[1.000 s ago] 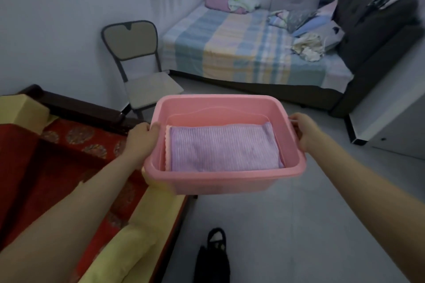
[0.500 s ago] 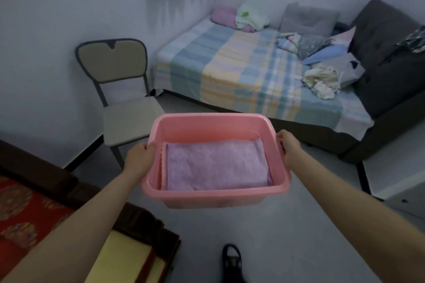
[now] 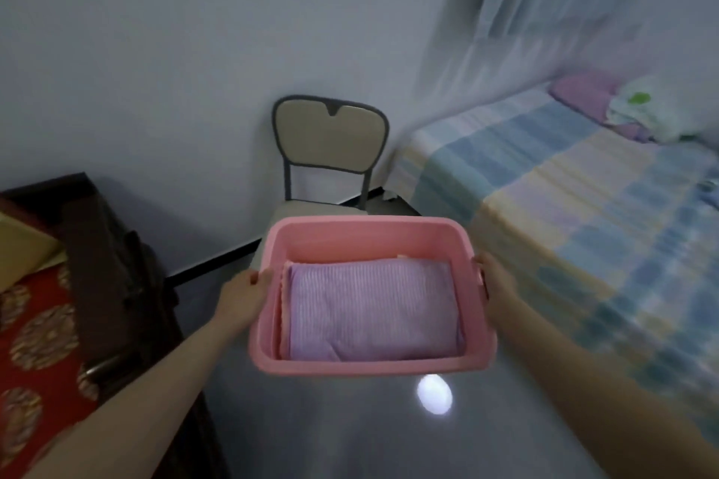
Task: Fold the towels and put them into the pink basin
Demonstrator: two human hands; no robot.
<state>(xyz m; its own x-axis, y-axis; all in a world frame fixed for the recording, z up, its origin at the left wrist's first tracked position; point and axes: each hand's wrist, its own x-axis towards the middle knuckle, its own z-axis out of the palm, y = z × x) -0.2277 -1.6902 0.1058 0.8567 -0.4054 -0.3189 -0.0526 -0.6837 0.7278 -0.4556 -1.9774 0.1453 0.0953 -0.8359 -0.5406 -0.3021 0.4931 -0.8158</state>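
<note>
I hold the pink basin (image 3: pixel 365 235) in the air in front of me, level, above the grey floor. My left hand (image 3: pixel 243 297) grips its left rim and my right hand (image 3: pixel 496 284) grips its right handle. Inside lies a folded purple towel (image 3: pixel 371 309) on top, with the edge of a pale pink folded towel (image 3: pixel 284 307) showing beneath it at the left side. The basin's far edge hangs just in front of the chair seat.
A beige chair (image 3: pixel 330 142) with a grey metal frame stands against the wall right behind the basin. A bed (image 3: pixel 564 183) with a checked sheet fills the right. A dark wooden sofa (image 3: pixel 109 264) with red cushions is at the left. Grey floor (image 3: pixel 369 436) lies below.
I have turned left and stepped toward the chair with the basin in both hands. The chair now stands directly behind the basin, the bed has shifted to the right. The grips are unchanged.
</note>
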